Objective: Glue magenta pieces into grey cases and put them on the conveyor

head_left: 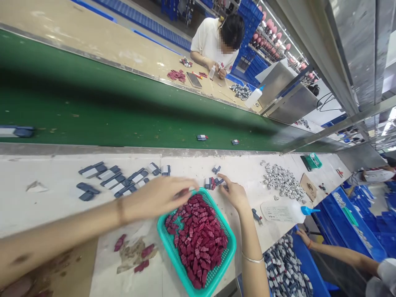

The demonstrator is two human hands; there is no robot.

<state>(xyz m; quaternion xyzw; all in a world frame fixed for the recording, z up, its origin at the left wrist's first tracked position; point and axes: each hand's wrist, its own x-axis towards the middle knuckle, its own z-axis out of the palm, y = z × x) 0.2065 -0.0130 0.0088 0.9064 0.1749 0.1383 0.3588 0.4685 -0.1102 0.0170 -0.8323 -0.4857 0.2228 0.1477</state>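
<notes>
A left hand (pixel 177 194), blurred, is passing over the far left rim of a green basket (pixel 230 243) that is holding a heap of red pieces (pixel 201 243); whether its grip is closing on anything, one cannot tell. Just beyond the basket's far right side, a right hand (pixel 233 193) is reaching its slightly parted thumb and forefinger to a small cluster of parts (pixel 210 182); whether it is pinching one, one cannot tell. More blue-and-white parts (pixel 113 179) are lying beyond the basket to the left. A bottle (pixel 283 211) is lying right of the basket, with grey pieces (pixel 283 181) spreading behind it. Beyond the basket, across a green belt (pixel 123 111), a person (pixel 210 43) is working with both hands.
</notes>
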